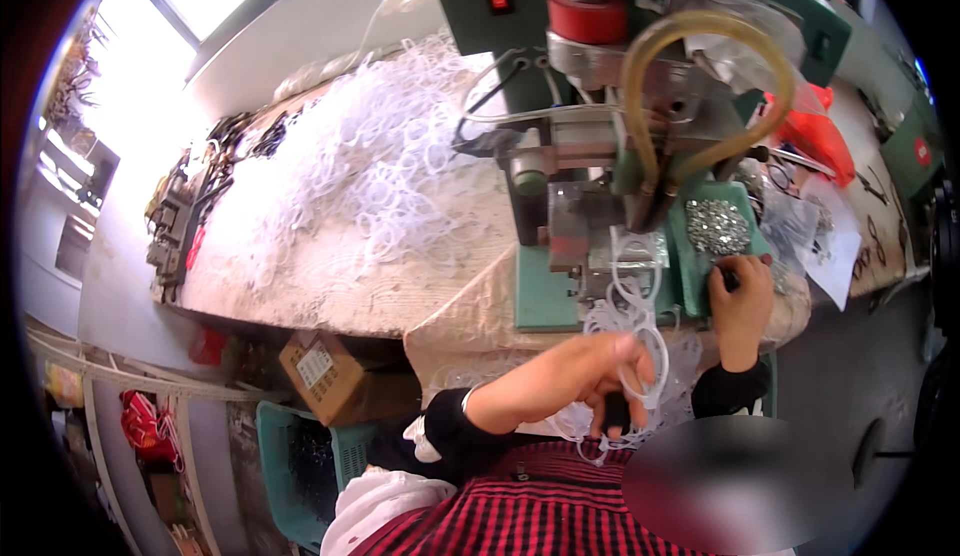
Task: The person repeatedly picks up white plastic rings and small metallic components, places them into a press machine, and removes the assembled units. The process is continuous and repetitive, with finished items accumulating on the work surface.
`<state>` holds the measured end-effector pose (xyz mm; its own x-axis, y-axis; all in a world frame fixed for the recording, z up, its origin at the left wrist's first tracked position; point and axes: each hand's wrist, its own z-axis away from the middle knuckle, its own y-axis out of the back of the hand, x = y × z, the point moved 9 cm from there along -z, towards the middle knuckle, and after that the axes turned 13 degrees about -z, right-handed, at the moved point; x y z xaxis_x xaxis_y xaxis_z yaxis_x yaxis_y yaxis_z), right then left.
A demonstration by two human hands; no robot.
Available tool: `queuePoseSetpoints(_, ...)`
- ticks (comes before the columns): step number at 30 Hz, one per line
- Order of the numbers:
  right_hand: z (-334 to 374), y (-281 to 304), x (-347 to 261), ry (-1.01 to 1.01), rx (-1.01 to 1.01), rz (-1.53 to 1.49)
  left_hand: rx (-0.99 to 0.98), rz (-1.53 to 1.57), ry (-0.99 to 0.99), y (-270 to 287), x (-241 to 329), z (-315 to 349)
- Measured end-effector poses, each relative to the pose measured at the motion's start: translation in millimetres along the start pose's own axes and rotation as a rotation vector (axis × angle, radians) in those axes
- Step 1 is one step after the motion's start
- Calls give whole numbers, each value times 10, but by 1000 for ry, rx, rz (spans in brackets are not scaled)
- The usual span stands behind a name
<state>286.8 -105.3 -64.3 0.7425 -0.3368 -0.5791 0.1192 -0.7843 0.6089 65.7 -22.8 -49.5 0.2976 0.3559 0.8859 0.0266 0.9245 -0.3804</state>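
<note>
My left hand is closed on a white plastic ring, in front of the green press machine. A black cover wraps one of its fingers. More white rings run in a string from the hand up to the metal fixture under the press head. My right hand is at the near right rim of a green tray, its fingers curled, one in a black cover. Small shiny metal parts are heaped in that tray. Whatever the right fingertips hold is too small to make out.
A big tangled pile of white rings covers the bench's left side. A yellowish hose loops before the press. Right of the tray lie clear plastic bags and a red bag. A cardboard box and teal crate stand lower left.
</note>
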Motion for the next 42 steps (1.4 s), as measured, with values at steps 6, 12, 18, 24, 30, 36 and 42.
queuePoseSetpoints(6,56,107,184,-236,158,-477,1494,-807,-625,684,802,1717)
queuePoseSetpoints(12,-184,42,-301,-36,125,-490,1838,-1894,-560,1687,1415,1796)
queuePoseSetpoints(18,73,137,15,-102,159,-423,1591,-1969,-164,3217,725,1400)
queuePoseSetpoints(24,376,594,223,-228,231,-427,1532,-841,-606,3026,591,1596)
queuePoseSetpoints(30,-223,290,-860,52,-42,-715,1351,-548,-515,2522,534,1206)
queuePoseSetpoints(36,-363,-310,-1094,-88,-39,-1026,1291,-205,-723,2055,17,1018)
queuePoseSetpoints(42,-309,-371,-1036,-244,-26,-1214,1293,-378,-895,1508,414,1058)
